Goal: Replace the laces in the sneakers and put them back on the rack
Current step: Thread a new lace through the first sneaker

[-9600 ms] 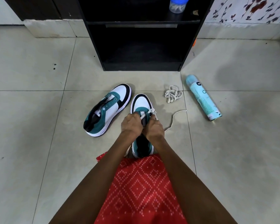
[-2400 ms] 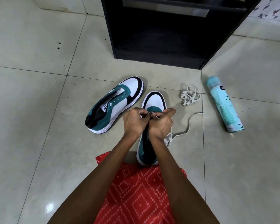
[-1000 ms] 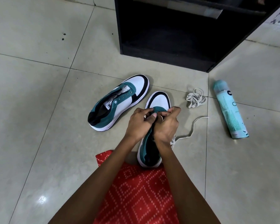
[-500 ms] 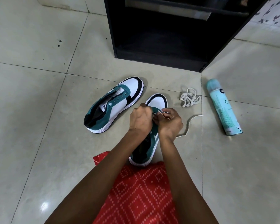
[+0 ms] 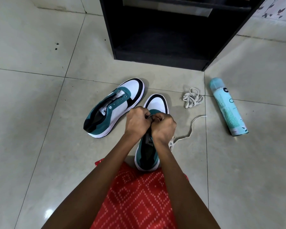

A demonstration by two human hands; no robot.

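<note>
Since half a second ago the right hand point(image 5: 163, 128) has curled in against the left hand point(image 5: 137, 123), so the knuckles now meet over the throat of the near sneaker point(image 5: 157, 103). Both sets of fingers point(image 5: 146, 115) are closed in a pinch on the lace point(image 5: 191, 128), and a short pale strip of it shows between them. Which eyelet it is entering is hidden under the hands. The shoe stands on the floor point(image 5: 40, 113) with its long axis running away from the person, toe toward the rack point(image 5: 155, 60) and heel by the red garment point(image 5: 139, 195). The lace's slack leaves the shoe on its right side and trails off toward the spray can point(image 5: 228, 106), so the right hand is probably the one to draw it through. The other sneaker point(image 5: 116, 108), unlaced, lies tilted just to the left. A bundled lace point(image 5: 192, 97) lies near the toe, to the right.
</note>
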